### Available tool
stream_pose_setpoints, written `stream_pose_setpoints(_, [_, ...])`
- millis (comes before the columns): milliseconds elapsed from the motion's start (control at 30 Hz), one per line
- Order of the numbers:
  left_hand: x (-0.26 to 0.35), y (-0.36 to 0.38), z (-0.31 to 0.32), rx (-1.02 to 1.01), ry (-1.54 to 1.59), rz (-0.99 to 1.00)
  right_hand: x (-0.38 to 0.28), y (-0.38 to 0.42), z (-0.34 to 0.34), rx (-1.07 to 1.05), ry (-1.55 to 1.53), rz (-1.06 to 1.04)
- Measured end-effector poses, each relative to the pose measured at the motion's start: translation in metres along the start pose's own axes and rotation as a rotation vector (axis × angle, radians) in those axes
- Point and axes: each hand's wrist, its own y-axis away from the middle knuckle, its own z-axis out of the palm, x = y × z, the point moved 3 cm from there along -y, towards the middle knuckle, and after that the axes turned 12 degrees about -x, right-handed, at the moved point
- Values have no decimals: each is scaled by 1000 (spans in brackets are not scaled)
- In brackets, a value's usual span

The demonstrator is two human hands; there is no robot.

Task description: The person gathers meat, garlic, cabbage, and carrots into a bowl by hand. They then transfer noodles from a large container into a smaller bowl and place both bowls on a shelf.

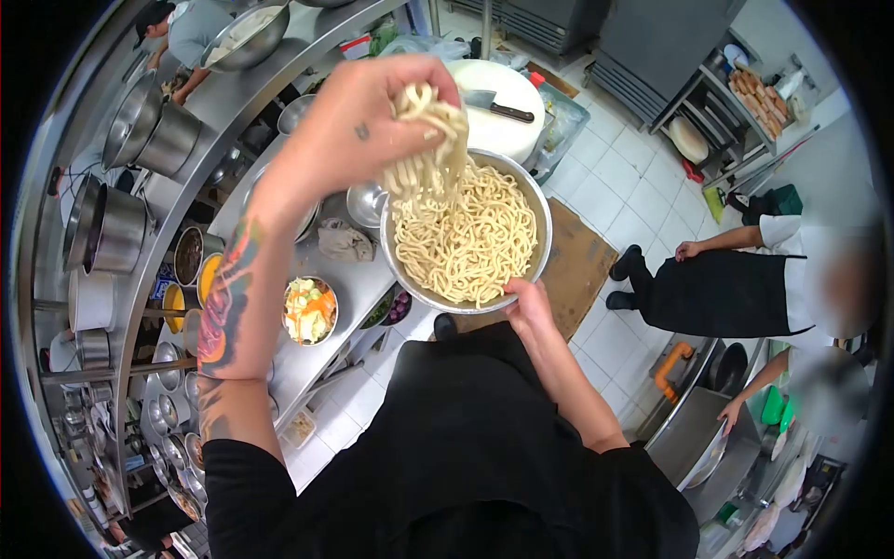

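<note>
A large metal bowl (388, 244) full of thick pale noodles (480, 244) is held in front of me. My right hand (529, 306) grips its lower right rim, thumb over the edge. Above the bowl's upper left side, my left hand (396, 121) has its fingers wrapped round a bunch of noodles (433, 154), which hangs down over the rest. Left of the bowl, on the metal counter, stand a small bowl of chopped vegetables (310, 310) and a crumpled cloth (345, 240).
A knife (503, 107) lies on a round white board (507, 135) beyond the bowl. Pots (119, 228) line a curved metal shelf at left. A person in a black apron (722, 291) stands at right, another at the sink (684, 429). Someone works at upper left.
</note>
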Motion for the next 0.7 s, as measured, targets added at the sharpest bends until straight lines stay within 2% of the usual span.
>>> stream_pose_setpoints(167, [8,-14,-49,59,61,-26,-2,-23,-3,-19,1,59])
stream_pose_setpoints(267, [-1,-11,-59,154,112,-9,-7,-29,-4,-1,61,118])
stream_pose_setpoints(467, [-70,9,-49,160,221,-137,-15,-33,-14,23,65,116])
stream_pose_setpoints(700, [-179,45,-21,206,295,-337,-20,-30,-28,116,109,169])
